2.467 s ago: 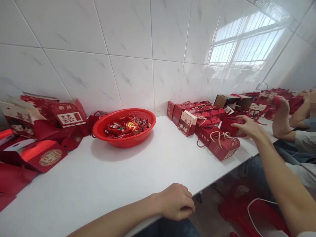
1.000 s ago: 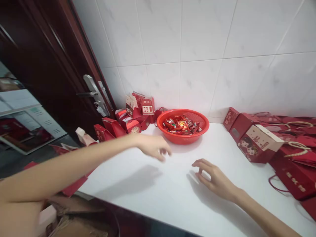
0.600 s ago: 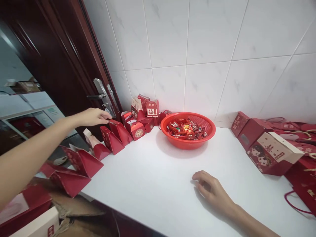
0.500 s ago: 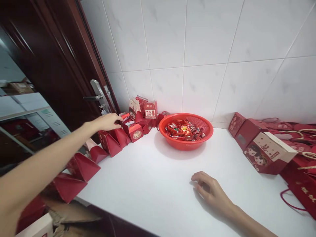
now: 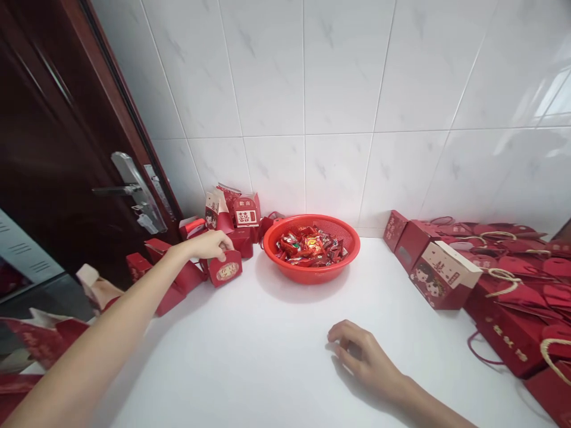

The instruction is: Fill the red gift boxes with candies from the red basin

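Note:
My left hand [image 5: 209, 245] reaches across to the left side of the white table and grips the top of a small red gift box [image 5: 226, 272] with a gold emblem on its face. Its fingertips lie over the box's upper edge. My right hand [image 5: 357, 351] rests on the tabletop, fingers loosely curled, with a gap between thumb and forefinger and nothing in it. Beyond it, against the wall, stands a red plastic basket [image 5: 312, 274] filled with wrapped candies [image 5: 310, 245].
More red boxes [image 5: 247, 215] cluster behind my left hand, and others [image 5: 172, 294] line the table's left edge. On the right lie a box with cartoon figures [image 5: 439, 276] and several red gift bags [image 5: 513, 333] with cord handles. A dark door [image 5: 53, 148] stands at left.
My left hand has come down onto the gold-emblem box and taken hold of its top. My right hand keeps its pose on the table. The view has turned to the right.

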The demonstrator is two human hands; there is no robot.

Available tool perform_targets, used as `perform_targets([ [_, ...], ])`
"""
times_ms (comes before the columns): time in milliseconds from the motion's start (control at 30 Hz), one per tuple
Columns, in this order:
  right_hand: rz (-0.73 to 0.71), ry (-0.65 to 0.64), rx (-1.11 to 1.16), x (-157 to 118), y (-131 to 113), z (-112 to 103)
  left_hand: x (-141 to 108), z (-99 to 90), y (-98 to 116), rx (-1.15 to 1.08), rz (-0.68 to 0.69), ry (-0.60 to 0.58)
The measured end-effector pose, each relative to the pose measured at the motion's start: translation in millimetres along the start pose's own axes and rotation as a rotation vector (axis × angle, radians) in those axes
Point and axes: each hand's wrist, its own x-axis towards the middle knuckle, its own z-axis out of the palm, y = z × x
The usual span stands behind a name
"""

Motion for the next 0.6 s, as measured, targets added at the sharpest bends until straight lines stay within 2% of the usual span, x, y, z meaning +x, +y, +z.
perform_targets([
  [67, 0.020, -0.011, 0.028, 2, 3, -2, -18, -12.6, 24, -0.012, 0.079, -0.104],
  [133, 0.014, 0.010, 0.053, 5, 3, -6, -38, -20.6, 53, -0.039, 0.216, -0.137],
  [233, -0.116, 0.136, -0.004, 12, -7, -16, -64, -18.7, 96, -0.093, 0.486, -0.196],
  [333, -0.303, 0.256, -0.084, 22, -31, -30, -77, 0.5, 128, -0.099, 0.725, -0.114],
  [400, -0.403, 0.244, -0.144, 30, -48, -37, -76, 19.4, 142, -0.090, 0.824, -0.022],
  [500, -0.465, 0.132, -0.351, 42, -66, -42, -66, 48.2, 153, -0.092, 0.878, 0.093],
  [600, -0.379, 0.032, -0.574, 51, -70, -43, -57, 66.9, 156, -0.109, 0.824, 0.111],
])
